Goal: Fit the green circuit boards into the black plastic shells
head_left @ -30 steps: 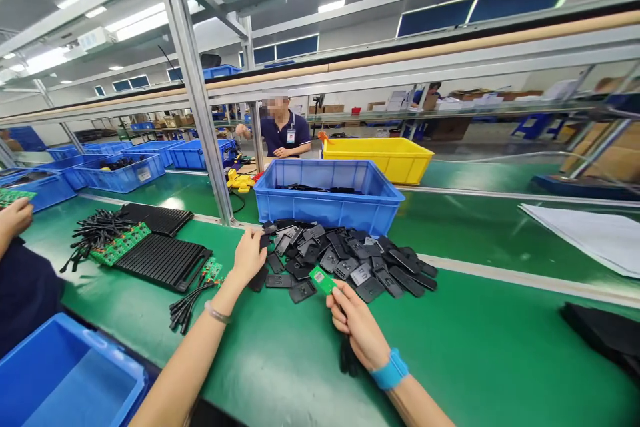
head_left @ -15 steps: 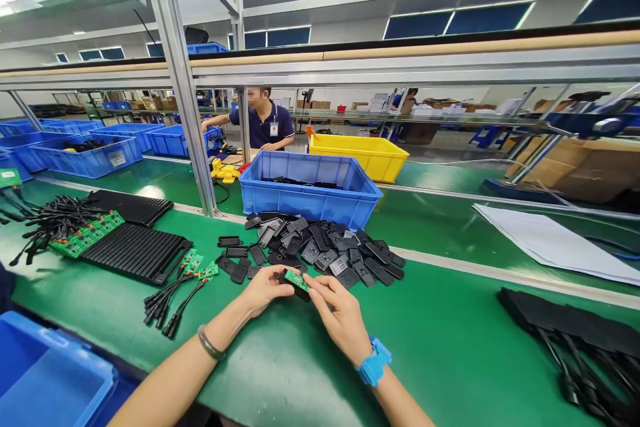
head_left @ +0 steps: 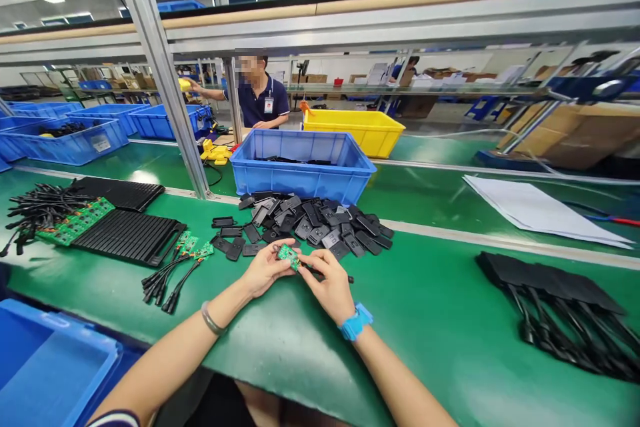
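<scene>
My left hand (head_left: 266, 269) pinches a small green circuit board (head_left: 289, 255) by its left side, above the front of the green bench. From the right, my right hand (head_left: 327, 283) grips the same board near its corner, and the black end of a cable (head_left: 350, 279) pokes out past its fingers. Whether a black cover sits under the board is hidden. Just beyond both hands lies a heap of black plastic covers (head_left: 320, 223). Left of my left hand are a few loose green boards (head_left: 204, 251) with black cables (head_left: 173, 287).
Behind the heap stands a blue bin (head_left: 300, 177), with a yellow bin (head_left: 355, 133) farther back. Black ridged trays (head_left: 127, 233) with boards lie left. Finished-looking black units (head_left: 550, 280) and white paper (head_left: 540, 210) are right. A metal post (head_left: 160, 67) rises left; a co-worker (head_left: 263, 100) sits opposite.
The board has tilted so that its green face shows more fully, and a cable end now shows beyond my right hand. The camera view has tipped downward. The co-worker's arm has lifted a yellow object.
</scene>
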The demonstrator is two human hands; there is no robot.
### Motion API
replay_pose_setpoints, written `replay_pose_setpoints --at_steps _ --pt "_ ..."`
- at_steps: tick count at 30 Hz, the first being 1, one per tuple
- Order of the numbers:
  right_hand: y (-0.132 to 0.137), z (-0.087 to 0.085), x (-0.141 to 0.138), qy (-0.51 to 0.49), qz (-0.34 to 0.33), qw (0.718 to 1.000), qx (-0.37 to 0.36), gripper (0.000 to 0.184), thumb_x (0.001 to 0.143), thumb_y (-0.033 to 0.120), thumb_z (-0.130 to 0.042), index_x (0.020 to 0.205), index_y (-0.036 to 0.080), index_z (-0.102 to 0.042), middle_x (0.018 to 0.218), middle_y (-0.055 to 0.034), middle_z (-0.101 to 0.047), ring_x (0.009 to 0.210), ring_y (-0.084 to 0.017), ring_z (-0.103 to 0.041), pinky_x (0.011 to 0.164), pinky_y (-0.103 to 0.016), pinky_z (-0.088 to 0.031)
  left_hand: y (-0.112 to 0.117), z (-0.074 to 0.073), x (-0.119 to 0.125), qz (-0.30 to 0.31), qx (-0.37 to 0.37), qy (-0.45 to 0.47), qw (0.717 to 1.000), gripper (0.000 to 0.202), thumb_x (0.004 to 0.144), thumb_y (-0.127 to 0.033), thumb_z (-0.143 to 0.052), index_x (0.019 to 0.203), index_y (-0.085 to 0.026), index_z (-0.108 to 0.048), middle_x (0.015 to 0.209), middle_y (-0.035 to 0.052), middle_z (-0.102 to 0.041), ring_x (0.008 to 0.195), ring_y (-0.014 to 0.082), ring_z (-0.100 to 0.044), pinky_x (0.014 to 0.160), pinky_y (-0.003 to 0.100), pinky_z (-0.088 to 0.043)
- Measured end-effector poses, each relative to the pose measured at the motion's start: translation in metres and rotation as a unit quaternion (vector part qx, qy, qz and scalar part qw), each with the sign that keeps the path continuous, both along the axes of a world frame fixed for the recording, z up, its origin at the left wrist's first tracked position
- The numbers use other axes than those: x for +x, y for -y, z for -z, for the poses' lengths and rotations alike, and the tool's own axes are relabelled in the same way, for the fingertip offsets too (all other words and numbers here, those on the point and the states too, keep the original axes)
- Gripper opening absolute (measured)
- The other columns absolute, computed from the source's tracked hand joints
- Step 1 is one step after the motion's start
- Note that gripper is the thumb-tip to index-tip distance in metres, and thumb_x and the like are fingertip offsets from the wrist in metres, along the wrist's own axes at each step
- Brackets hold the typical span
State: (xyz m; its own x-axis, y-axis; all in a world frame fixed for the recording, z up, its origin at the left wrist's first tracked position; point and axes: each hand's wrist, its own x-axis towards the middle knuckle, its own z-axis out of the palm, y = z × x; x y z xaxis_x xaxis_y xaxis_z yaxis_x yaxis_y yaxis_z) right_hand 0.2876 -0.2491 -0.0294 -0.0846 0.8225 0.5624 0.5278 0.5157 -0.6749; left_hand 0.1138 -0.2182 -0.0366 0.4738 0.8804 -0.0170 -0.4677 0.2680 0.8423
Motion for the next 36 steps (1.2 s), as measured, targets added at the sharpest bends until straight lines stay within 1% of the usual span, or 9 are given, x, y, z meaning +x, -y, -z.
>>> replay_pose_setpoints --at_steps 2,8,11,17,20,24,27,30,36 --pt "-0.002 0.007 -0.002 0.013 0.011 1.0 0.012 0.017 0.087 0.029 -0.059 0.098 0.025 -0.072 0.083 -0.0049 -0.056 0.076 -0.019 -0.058 0.068 -0.033 -0.052 0.001 0.002 0.003 -0.009 -0.001 -0.009 1.0 0.049 0.073 -0.025 -0.076 0.119 -0.02 -0.058 0.118 0.0095 -0.063 0.1 0.0192 -0.063 0.09 0.038 -0.049" --pt "-0.007 0.019 -0.012 0.059 -0.019 0.998 0.001 0.019 0.09 0.026 -0.055 0.104 0.025 -0.069 0.083 -0.0043 -0.054 0.077 -0.019 -0.057 0.073 -0.033 -0.051 -0.005 0.011 0.006 -0.11 -0.009 -0.073 0.991 0.033 0.076 -0.034 -0.071 0.1 -0.014 -0.061 0.098 0.0091 -0.069 0.083 0.017 -0.065 0.079 0.036 -0.053" --pt "-0.009 0.017 -0.017 0.045 -0.014 0.999 -0.025 0.018 0.088 0.028 -0.059 0.104 0.024 -0.065 0.083 -0.0033 -0.054 0.076 -0.018 -0.056 0.072 -0.033 -0.051 -0.01 0.012 0.003 -0.113 -0.013 -0.082 0.99 0.034 0.075 -0.033 -0.072 0.1 -0.014 -0.06 0.096 0.0071 -0.069 0.08 0.0152 -0.065 0.078 0.034 -0.052" --pt "-0.017 0.017 -0.019 -0.042 0.026 0.995 -0.081 0.023 0.078 0.035 -0.07 0.088 0.02 -0.056 0.083 -0.0018 -0.053 0.067 -0.014 -0.053 0.064 -0.028 -0.049 -0.011 0.01 0.002 -0.113 -0.002 -0.096 0.989 0.035 0.077 -0.033 -0.07 0.103 -0.014 -0.056 0.095 0.0074 -0.069 0.081 0.0155 -0.065 0.079 0.035 -0.052" --pt "-0.017 0.015 -0.016 -0.031 -0.006 0.994 -0.103 0.029 0.08 0.035 -0.068 0.1 0.019 -0.055 0.088 -0.0033 -0.057 0.068 -0.014 -0.054 0.065 -0.028 -0.049 -0.009 0.008 0.003 -0.129 0.036 -0.121 0.984 0.034 0.077 -0.034 -0.07 0.102 -0.015 -0.057 0.091 0.0058 -0.068 0.08 0.0153 -0.064 0.074 0.029 -0.052" --pt "-0.014 0.007 -0.013 0.009 -0.075 0.985 -0.154 0.032 0.09 0.034 -0.053 0.118 0.018 -0.053 0.096 -0.007 -0.064 0.076 -0.017 -0.059 0.072 -0.031 -0.048 -0.007 0.007 0.003 -0.15 0.087 -0.163 0.971 0.03 0.076 -0.034 -0.07 0.097 -0.015 -0.061 0.089 0.0041 -0.065 0.078 0.0142 -0.061 0.065 0.022 -0.05" --pt "-0.013 0.005 -0.014 0.017 -0.097 0.975 -0.198 0.03 0.092 0.035 -0.046 0.114 0.018 -0.056 0.082 -0.0036 -0.065 0.069 -0.017 -0.06 0.066 -0.029 -0.046 -0.006 0.008 0.002 -0.144 0.099 -0.165 0.971 0.03 0.075 -0.034 -0.071 0.095 -0.015 -0.061 0.087 0.004 -0.064 0.077 0.0143 -0.061 0.063 0.021 -0.049" --pt "-0.014 0.008 -0.017 0.005 -0.085 0.971 -0.222 0.026 0.091 0.039 -0.046 0.1 0.017 -0.059 0.067 0.0005 -0.058 0.06 -0.016 -0.056 0.057 -0.026 -0.042 -0.006 0.008 0.002 -0.135 0.094 -0.162 0.973 0.031 0.075 -0.037 -0.07 0.095 -0.016 -0.059 0.084 0.0027 -0.063 0.074 0.0136 -0.06 0.06 0.021 -0.049" --pt "-0.016 0.011 -0.018 0.055 -0.043 0.976 -0.207 0.03 0.091 0.042 -0.043 0.091 0.018 -0.06 0.059 0.0027 -0.053 0.055 -0.016 -0.051 0.054 -0.026 -0.036 -0.006 0.012 0.007 -0.124 0.059 -0.146 0.98 0.038 0.073 -0.041 -0.07 0.099 -0.018 -0.054 0.084 0.0014 -0.059 0.072 0.0137 -0.061 0.057 0.024 -0.052"
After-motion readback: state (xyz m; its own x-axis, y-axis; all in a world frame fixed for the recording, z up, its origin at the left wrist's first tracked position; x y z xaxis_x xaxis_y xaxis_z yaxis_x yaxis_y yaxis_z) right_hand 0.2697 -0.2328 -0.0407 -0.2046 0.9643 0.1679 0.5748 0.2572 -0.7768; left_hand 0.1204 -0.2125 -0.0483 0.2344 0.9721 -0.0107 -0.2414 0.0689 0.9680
